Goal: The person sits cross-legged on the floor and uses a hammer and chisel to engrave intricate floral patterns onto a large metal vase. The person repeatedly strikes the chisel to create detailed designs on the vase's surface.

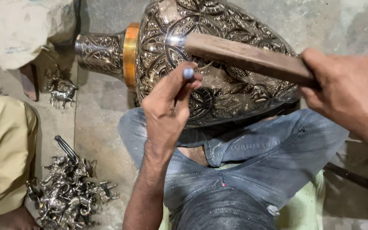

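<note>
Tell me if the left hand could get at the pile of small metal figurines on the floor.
Probably yes, but not freely: the left hand grips a punch against the vase; the pile lies unblocked beside it.

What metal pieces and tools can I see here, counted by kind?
Large engraved metal vase: 1
Wooden-handled hammer in the right hand: 1
Small punch tool in the left hand: 1
Lone deer figurine: 1
Heap of metal figurines, too tangled to count: 1
Total: 5

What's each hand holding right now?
Left hand: closed on a small metal punch against the engraved vase.
Right hand: closed on a wooden-handled hammer.
</note>
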